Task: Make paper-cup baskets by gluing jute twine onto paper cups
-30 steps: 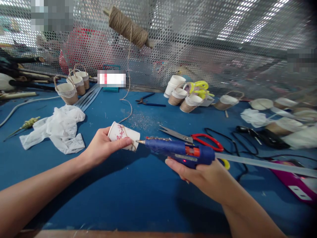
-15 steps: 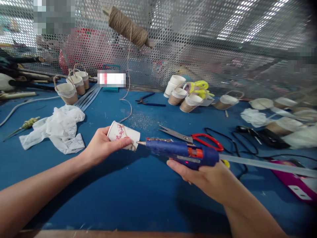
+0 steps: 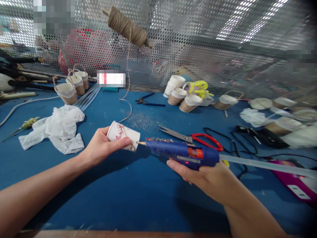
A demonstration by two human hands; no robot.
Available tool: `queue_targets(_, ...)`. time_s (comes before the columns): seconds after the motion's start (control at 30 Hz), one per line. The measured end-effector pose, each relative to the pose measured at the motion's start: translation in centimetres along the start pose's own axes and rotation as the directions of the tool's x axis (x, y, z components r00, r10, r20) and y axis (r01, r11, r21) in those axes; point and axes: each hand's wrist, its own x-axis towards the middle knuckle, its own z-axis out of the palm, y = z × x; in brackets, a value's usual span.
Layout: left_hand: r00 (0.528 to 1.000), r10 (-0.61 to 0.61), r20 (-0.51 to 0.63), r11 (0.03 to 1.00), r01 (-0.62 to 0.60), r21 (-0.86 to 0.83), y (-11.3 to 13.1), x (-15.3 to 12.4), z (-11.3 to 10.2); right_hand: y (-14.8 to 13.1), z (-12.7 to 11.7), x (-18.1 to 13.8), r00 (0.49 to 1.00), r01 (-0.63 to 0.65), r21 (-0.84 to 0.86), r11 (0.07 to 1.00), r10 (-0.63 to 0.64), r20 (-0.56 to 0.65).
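Note:
My left hand (image 3: 104, 147) is closed around a white paper cup (image 3: 132, 134) with a pink floral print, tipped on its side with the mouth to the left. The thumb presses a strand of twine (image 3: 125, 129) against the cup's wall. In my right hand (image 3: 198, 177) is a blue hot glue gun (image 3: 168, 147) with an orange part and a lit red light. Its metal nozzle is at the cup's base end; whether it touches cannot be made out. A long translucent glue stick (image 3: 267, 165) runs out of the gun's back.
A twine spool (image 3: 127, 26) hangs on the perforated metal screen, its strand running down to the cup. Red-handled scissors (image 3: 206, 141), pliers (image 3: 151, 103), white lace cloth (image 3: 56, 127) and several twine-wrapped cups (image 3: 190, 105) lie about. Black cords (image 3: 232, 145) cross the right side.

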Motion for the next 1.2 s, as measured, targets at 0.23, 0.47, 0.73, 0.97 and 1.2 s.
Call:
queue_targets(0.23, 1.000, -0.004, -0.001, 1.000, 0.004, -0.017, 0.07, -0.01, 0.02, -0.22, -0.03, 0.24, 0.998, -0.049, 0.040, 0.998, 0.050, -0.029)
queue_targets(0.47, 1.000, 0.000, 0.001, 1.000, 0.000, -0.012, -0.17, 0.05, -0.10, -0.47, -0.24, 0.19, 0.999, -0.001, 0.001, 1.000, 0.001, 0.038)
queue_targets(0.73, 0.999, 0.030, 0.013, 0.995, -0.031, 0.094, 0.27, -0.29, 0.01, -0.94, -0.26, 0.35, 0.990, -0.138, 0.082, 0.987, 0.137, 0.025)
queue_targets(0.97, 0.998, 0.069, -0.001, 0.986, -0.068, 0.155, 0.36, -0.55, 0.13, -0.61, -0.30, 0.14, 0.987, -0.162, 0.049, 0.986, 0.161, 0.022)
queue_targets(1.2, 0.997, 0.073, 0.001, 0.986, -0.072, 0.151, 0.49, -0.61, 0.16, -0.79, -0.29, 0.04, 0.991, -0.137, 0.096, 0.986, 0.136, 0.017)
